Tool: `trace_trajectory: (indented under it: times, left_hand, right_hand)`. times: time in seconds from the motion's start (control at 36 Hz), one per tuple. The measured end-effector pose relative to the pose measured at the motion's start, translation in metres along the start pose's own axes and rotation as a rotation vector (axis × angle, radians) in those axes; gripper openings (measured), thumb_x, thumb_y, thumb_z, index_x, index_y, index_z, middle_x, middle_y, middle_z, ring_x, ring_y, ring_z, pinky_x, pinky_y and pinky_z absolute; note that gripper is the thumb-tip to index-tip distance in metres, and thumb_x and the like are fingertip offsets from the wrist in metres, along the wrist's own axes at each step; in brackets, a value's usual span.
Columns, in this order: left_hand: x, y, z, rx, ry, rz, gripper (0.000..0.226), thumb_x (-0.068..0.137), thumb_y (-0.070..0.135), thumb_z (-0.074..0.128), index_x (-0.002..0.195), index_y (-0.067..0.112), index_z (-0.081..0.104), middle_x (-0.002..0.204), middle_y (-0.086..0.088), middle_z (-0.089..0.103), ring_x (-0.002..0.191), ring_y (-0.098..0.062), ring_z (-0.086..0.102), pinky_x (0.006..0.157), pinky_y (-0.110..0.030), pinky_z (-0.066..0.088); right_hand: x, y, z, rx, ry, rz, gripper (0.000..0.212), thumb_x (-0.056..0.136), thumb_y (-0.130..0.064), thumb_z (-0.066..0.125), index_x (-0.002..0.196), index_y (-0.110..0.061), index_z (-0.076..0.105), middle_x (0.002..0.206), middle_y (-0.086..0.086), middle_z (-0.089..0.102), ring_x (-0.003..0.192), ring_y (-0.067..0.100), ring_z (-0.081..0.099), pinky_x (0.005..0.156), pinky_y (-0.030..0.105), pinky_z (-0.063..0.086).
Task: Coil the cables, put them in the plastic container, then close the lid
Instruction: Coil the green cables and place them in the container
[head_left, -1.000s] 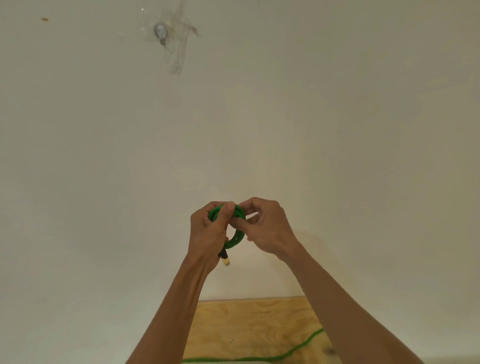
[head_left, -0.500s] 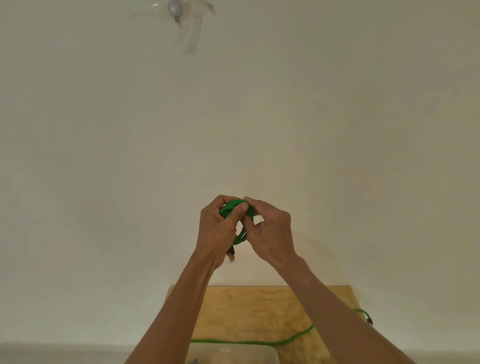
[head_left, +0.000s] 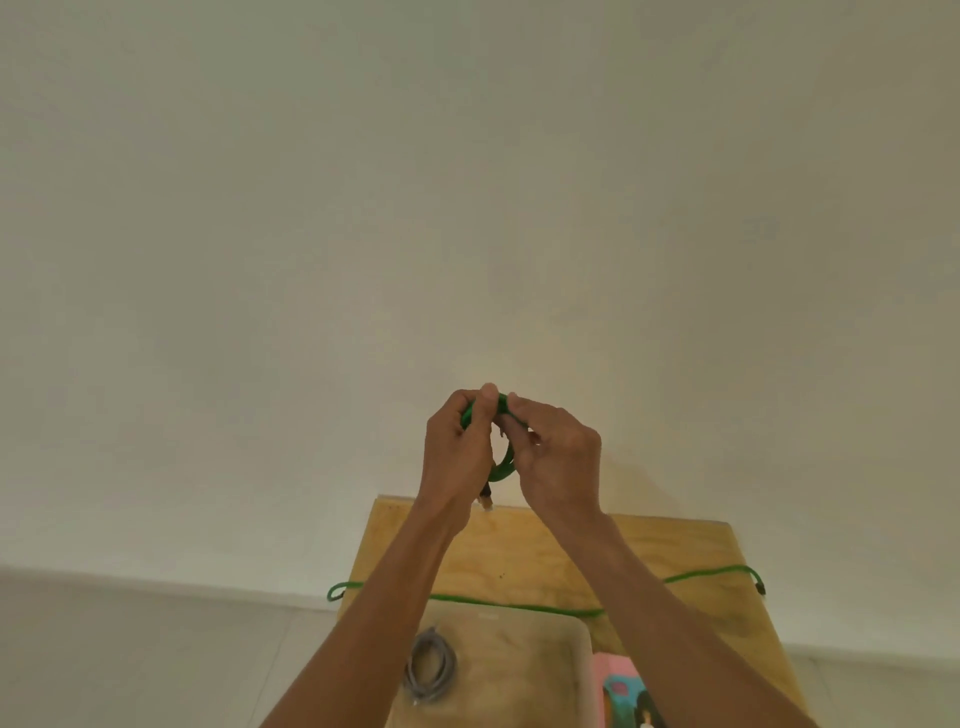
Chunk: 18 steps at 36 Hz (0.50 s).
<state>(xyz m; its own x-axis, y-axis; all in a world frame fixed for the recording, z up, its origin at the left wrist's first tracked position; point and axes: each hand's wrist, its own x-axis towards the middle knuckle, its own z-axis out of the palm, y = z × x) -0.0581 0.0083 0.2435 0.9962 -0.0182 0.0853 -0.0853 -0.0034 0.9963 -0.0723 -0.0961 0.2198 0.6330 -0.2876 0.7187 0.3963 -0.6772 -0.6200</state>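
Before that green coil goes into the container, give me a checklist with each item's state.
1. Coil held by both hands: ok, left hand and right hand grip the green coil.
2. Coil end secured: cannot tell, a plug dangles below.
3. Plastic container open: ok.
4. Room inside: ok, only a grey coil shows.
5. All cables coiled: not ok, a second green cable lies straight across the wooden table.
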Motion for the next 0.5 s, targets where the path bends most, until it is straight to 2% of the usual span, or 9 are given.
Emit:
trace_trajectory:
  times: [0.11, 0.19, 0.28, 0.36, 0.44, 0.5]
  left_hand:
    - [-0.002, -0.016, -0.018, -0.078, -0.016, -0.153, 0.046, 0.103, 0.049, 0.042, 0.080, 0.017, 0.066, 0.057, 0.008, 0.045, 0.054, -0.012, 0.040, 0.053, -0.027, 0.036]
    - [-0.004, -0.029, -0.031, -0.089, -0.030, -0.220, 0.047, 0.105, 0.043, 0.040, 0.086, 0.007, 0.064, 0.060, -0.001, 0.047, 0.053, -0.017, 0.043, 0.054, -0.030, 0.037]
    - [-0.008, -0.041, -0.043, -0.053, -0.081, -0.240, 0.052, 0.105, 0.042, 0.041, 0.096, -0.004, 0.063, 0.058, -0.005, 0.051, 0.052, -0.016, 0.048, 0.051, -0.027, 0.041]
    - [-0.011, -0.055, -0.053, -0.038, -0.151, -0.255, 0.047, 0.104, 0.043, 0.044, 0.095, 0.003, 0.067, 0.066, -0.007, 0.056, 0.057, -0.017, 0.052, 0.053, -0.029, 0.045]
    - [-0.014, -0.070, -0.059, 0.026, -0.199, -0.264, 0.044, 0.103, 0.045, 0.044, 0.097, 0.012, 0.073, 0.076, -0.009, 0.063, 0.063, -0.016, 0.058, 0.057, -0.031, 0.049]
    - [-0.017, -0.081, -0.061, 0.063, -0.220, -0.277, 0.043, 0.102, 0.047, 0.044, 0.100, 0.017, 0.074, 0.082, -0.010, 0.070, 0.068, -0.019, 0.064, 0.066, -0.033, 0.054]
  right_hand:
    - [-0.020, -0.004, 0.016, 0.120, -0.022, 0.220, 0.021, 0.077, -0.002, 0.080, 0.098, -0.004, 0.077, 0.095, 0.008, 0.077, 0.082, 0.023, 0.073, 0.072, 0.044, 0.061]
    - [-0.036, -0.007, 0.024, 0.131, -0.060, 0.309, 0.021, 0.079, -0.002, 0.079, 0.099, -0.004, 0.077, 0.095, 0.006, 0.076, 0.082, 0.013, 0.071, 0.076, 0.036, 0.060]
    - [-0.051, -0.008, 0.029, 0.098, -0.076, 0.324, 0.020, 0.079, -0.004, 0.079, 0.098, -0.004, 0.077, 0.095, 0.006, 0.077, 0.081, 0.006, 0.069, 0.075, 0.021, 0.057]
    - [-0.065, -0.008, 0.031, 0.060, -0.073, 0.362, 0.020, 0.078, -0.005, 0.080, 0.098, -0.004, 0.077, 0.093, 0.006, 0.077, 0.077, 0.010, 0.069, 0.070, 0.004, 0.049]
    - [-0.081, -0.006, 0.029, 0.010, -0.073, 0.385, 0.019, 0.078, -0.006, 0.081, 0.097, -0.004, 0.078, 0.087, 0.005, 0.077, 0.073, 0.009, 0.067, 0.068, 0.000, 0.045]
    - [-0.093, -0.003, 0.027, -0.008, -0.070, 0.426, 0.019, 0.078, -0.006, 0.081, 0.096, -0.004, 0.078, 0.085, 0.006, 0.077, 0.071, 0.010, 0.067, 0.067, 0.000, 0.044]
